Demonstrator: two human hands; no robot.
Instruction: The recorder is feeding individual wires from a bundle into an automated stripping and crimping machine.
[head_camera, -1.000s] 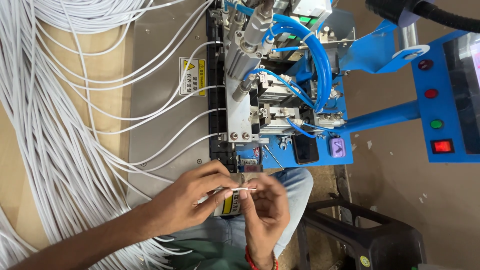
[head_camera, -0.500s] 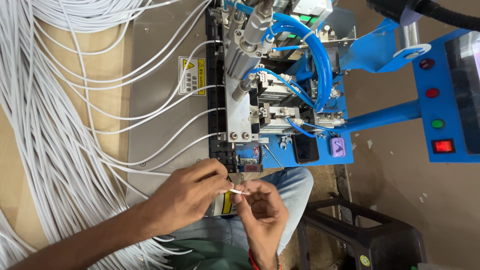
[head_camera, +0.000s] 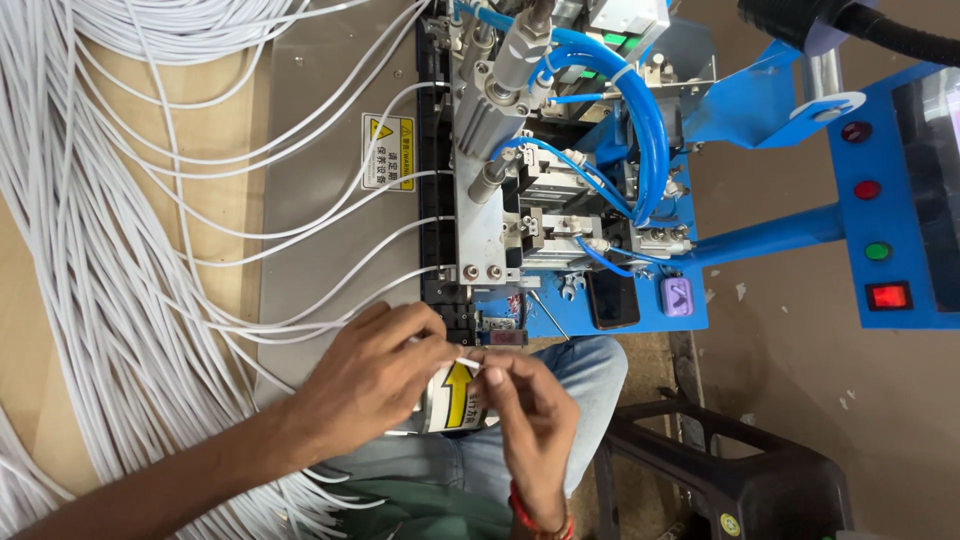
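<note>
Both hands meet at six o'clock: my left hand (head_camera: 375, 375) and right hand (head_camera: 530, 415) pinch one white wire end (head_camera: 468, 362) below the blue machine (head_camera: 600, 230)

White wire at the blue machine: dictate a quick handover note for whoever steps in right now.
Left hand: pinching the end of a thin white wire at the fingertips.
Right hand: pinching the same wire end from the other side.
Place: just below the blue wire-processing machine, over the yellow-arrow label.
Done: several white wires already lie in the black guide slots.
Left: the held end is not in the machine; a large bundle of loose white wires waits.
</note>
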